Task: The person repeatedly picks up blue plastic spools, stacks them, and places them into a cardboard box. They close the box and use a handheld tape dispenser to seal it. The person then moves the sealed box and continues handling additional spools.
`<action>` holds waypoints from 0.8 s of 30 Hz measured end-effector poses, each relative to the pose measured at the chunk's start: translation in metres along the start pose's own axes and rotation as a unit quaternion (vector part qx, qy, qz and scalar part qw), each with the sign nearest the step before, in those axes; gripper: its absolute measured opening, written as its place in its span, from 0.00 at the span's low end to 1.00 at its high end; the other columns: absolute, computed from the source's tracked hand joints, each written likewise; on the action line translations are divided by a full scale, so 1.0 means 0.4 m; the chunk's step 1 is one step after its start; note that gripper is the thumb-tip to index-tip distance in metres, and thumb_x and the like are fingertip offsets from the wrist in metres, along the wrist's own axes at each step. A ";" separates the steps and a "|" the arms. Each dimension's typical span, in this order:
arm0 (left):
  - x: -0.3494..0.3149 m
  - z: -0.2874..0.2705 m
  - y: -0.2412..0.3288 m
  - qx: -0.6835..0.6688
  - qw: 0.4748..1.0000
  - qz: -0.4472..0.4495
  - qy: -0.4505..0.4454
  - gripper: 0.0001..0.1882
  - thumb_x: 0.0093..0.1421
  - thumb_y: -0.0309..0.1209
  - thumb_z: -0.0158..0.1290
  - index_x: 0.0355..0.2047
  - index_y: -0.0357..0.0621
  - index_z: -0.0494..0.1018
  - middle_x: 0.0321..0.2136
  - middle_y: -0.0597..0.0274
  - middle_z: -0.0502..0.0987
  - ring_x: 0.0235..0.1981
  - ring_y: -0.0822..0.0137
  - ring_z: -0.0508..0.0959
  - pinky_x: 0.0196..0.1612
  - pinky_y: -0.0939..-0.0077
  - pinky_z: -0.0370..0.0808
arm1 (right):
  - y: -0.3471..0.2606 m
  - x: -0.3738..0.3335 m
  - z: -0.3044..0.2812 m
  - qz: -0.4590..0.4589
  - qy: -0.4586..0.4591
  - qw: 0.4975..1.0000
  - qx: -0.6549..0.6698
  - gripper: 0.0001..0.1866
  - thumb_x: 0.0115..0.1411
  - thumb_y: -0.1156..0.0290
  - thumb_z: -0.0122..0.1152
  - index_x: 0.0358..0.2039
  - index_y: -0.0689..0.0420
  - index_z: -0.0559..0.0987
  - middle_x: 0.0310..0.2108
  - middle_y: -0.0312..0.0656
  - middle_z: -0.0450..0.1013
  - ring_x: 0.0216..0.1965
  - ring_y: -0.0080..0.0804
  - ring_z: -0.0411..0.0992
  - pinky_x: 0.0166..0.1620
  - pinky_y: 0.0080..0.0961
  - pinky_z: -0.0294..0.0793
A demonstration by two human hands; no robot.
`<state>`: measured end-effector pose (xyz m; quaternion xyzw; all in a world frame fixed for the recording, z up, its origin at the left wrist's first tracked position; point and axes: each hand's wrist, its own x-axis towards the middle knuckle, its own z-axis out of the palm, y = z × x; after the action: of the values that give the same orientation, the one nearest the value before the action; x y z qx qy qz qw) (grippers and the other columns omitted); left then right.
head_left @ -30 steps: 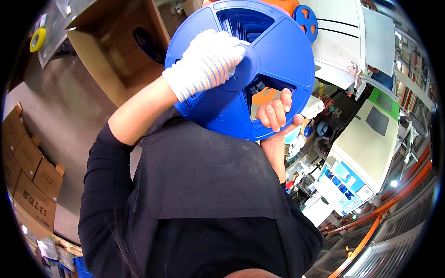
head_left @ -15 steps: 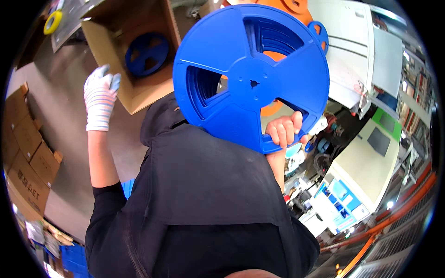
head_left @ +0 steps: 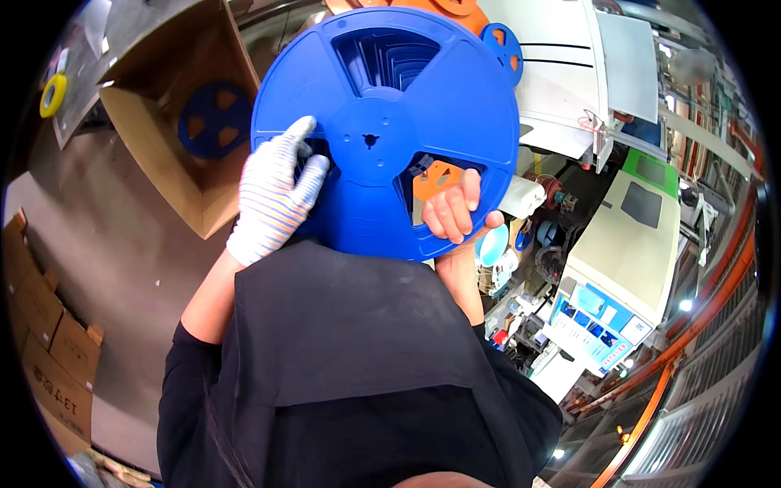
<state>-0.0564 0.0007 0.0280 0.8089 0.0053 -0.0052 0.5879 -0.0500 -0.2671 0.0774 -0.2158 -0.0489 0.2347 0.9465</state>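
Observation:
A stack of large blue plastic reels [head_left: 374,134] stands in front of my chest, its top flange facing me; layered edges of several reels show through the cutouts. My right hand [head_left: 455,210], bare, is hooked through the lower right cutout and holds the stack by its rim. My left hand [head_left: 277,191], in a white striped glove, lies against the stack's left side with fingers apart, their tips at the left cutout. How deep they reach there is hidden. To the left, an open cardboard box [head_left: 154,159] has a smaller-looking blue reel [head_left: 214,120] inside.
Orange reels [head_left: 447,10] and another blue reel [head_left: 502,53] lie beyond the stack. A white cabinet-like surface [head_left: 561,81] is at the far right, with a beige and green machine [head_left: 622,236] nearer. Cardboard cartons [head_left: 61,350] are piled at left; yellow tape [head_left: 53,95] sits far left.
My left hand has come in from the left, over the floor beside the box, onto the reel stack. My right hand keeps its hold, its fingers slightly looser. The view has shifted.

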 end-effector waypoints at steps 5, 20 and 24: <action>0.023 0.072 0.031 -0.062 0.993 -0.071 -0.066 0.54 0.48 0.47 0.65 0.67 0.37 0.48 0.49 0.36 0.70 0.52 0.44 0.71 0.58 0.60 0.66 | 0.032 0.028 0.038 0.028 0.000 0.996 -0.082 0.18 0.53 0.59 0.64 0.30 0.54 0.65 0.11 0.31 0.61 0.11 0.23 0.63 0.21 0.23 0.62; -0.038 -0.088 -0.179 -0.877 0.447 -0.107 -0.142 0.47 0.55 0.47 0.60 0.67 0.43 0.48 0.58 0.47 0.65 0.53 0.52 0.73 0.59 0.56 0.72 | 0.054 0.041 0.021 0.008 0.265 0.957 -0.116 0.15 0.65 0.55 0.54 0.37 0.55 0.70 0.22 0.30 0.60 0.24 0.21 0.60 0.34 0.24 0.61; -0.072 -0.102 -0.199 -0.881 0.439 -0.133 -0.115 0.48 0.55 0.47 0.60 0.67 0.43 0.47 0.58 0.47 0.65 0.52 0.53 0.73 0.58 0.56 0.72 | 0.050 0.028 0.003 0.000 0.286 0.951 -0.116 0.13 0.64 0.58 0.54 0.36 0.55 0.70 0.22 0.30 0.60 0.24 0.22 0.61 0.34 0.25 0.63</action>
<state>-0.0862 0.0641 -0.0345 -0.1638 0.0468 -0.1691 0.9708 -0.0487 -0.2455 0.0697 -0.3823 0.1966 0.1558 0.8893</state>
